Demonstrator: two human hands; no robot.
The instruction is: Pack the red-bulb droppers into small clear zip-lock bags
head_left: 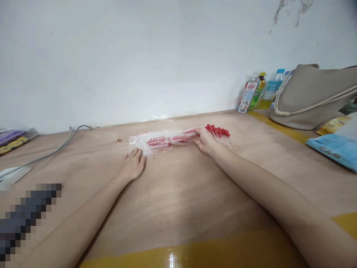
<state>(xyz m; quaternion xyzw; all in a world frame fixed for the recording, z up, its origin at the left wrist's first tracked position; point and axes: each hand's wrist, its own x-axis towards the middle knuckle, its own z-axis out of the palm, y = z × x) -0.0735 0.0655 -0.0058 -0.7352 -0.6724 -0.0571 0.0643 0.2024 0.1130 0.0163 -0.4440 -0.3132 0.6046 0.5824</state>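
Clear plastic packets (156, 143) with red-tipped sticks inside lie in an overlapping row on the wooden tabletop. My left hand (134, 163) rests flat, fingers stretched out, at the near left corner of the row. Over the row's right end, my right hand (205, 140) is closed, thumb and fingers pinching a clear packet (190, 132) with red in it. Just beyond that hand lies a loose bunch of sticks (219, 131) with red tips and thin whitish shafts. What the red tips are made of is too small to tell.
Drink cartons and bottles (258, 91) stand by the wall at right, beside a grey-beige bag (315, 95). A blue packet (333, 149) lies nearer. At left are a grey cable (63, 145), a purple-and-yellow packet (13, 140) and a dark pixelated object (28, 212). Yellow tape (156, 257) crosses the front.
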